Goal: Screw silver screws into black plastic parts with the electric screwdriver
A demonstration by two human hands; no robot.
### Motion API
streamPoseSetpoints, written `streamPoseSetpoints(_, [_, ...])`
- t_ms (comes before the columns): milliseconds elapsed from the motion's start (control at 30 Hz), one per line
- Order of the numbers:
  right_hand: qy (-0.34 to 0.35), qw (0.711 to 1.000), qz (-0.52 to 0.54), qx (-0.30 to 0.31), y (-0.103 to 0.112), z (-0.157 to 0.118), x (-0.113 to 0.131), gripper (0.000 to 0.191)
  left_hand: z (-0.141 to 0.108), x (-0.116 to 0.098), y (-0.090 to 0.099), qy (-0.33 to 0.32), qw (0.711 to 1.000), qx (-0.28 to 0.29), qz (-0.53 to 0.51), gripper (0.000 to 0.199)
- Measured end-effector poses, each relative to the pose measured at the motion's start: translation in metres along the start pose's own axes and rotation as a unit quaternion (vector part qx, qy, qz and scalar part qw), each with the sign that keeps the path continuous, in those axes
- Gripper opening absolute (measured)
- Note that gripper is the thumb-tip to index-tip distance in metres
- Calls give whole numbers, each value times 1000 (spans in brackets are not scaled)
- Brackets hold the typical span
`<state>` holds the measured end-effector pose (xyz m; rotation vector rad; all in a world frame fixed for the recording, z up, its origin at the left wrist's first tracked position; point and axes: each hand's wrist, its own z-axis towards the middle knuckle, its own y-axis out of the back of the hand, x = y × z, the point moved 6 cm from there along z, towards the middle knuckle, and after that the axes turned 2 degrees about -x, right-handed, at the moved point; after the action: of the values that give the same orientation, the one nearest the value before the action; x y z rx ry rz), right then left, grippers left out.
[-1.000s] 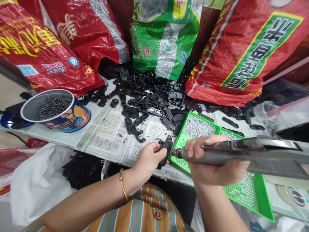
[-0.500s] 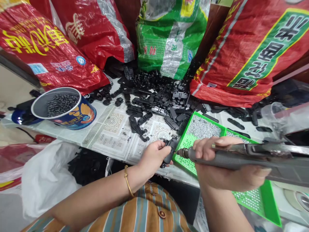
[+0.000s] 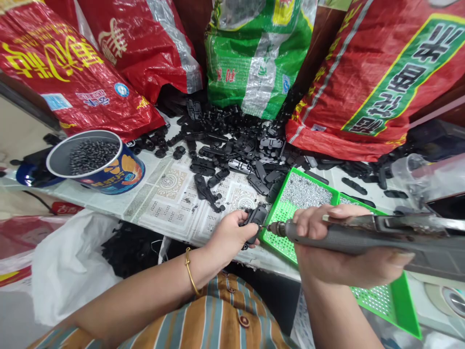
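My left hand [image 3: 232, 235] grips a black plastic part [image 3: 257, 219] between thumb and fingers, just off the table's front edge. Wrapped round a grey power screwdriver [image 3: 337, 242] is my right hand [image 3: 341, 257], with the tool lying level and pointing left. Its thin tip meets or nearly meets the black part beside my left thumb; exact contact is too small to tell. Behind the tool lies a green tray [image 3: 281, 213] with small silvery screws [image 3: 307, 190] in it.
Black plastic parts [image 3: 232, 140] lie heaped on the table [image 3: 156, 194]. A tub [image 3: 119, 172] of small dark pieces stands at the left. Red sacks [image 3: 119, 106] [image 3: 345, 97] and a green sack [image 3: 232, 82] stand behind. A white bag [image 3: 69, 266] hangs low left.
The black part has turned slightly in my left hand. My right hand and the screwdriver have shifted very slightly to the right.
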<state>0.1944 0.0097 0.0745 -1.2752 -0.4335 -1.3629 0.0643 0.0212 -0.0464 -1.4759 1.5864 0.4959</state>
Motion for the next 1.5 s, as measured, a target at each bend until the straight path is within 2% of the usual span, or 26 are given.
streamPoseSetpoints(1500, [-6, 1000, -8, -28, 4, -1, -9, 37, 1, 4, -1, -1, 1000, -21, 15, 7])
